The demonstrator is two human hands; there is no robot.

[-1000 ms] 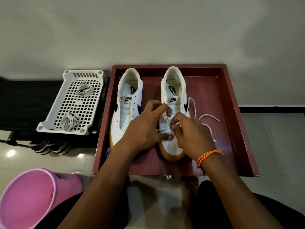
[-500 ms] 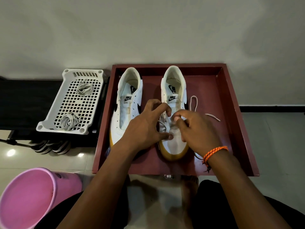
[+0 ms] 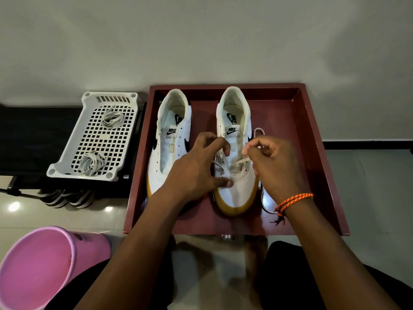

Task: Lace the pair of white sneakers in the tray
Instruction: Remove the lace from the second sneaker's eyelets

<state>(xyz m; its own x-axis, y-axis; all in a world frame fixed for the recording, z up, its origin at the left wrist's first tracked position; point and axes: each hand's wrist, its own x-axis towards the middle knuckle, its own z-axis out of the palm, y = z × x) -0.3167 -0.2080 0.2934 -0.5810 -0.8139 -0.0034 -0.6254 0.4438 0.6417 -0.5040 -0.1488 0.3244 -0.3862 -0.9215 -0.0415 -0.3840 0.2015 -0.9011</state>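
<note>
Tiled floor, maroon tray (image 3: 317, 153) against the wall. Left hand (image 3: 196, 173) braces the right sneaker (image 3: 234, 191) inside it; right hand (image 3: 274, 166) pinches the lace (image 3: 240, 162). I'd pull slack snug, flat, before the next eyelet.

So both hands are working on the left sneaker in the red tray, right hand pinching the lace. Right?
Not quite: the head view shows both hands on the right sneaker in the red tray. The right hand does pinch the lace; the left hand steadies the shoe.
</note>
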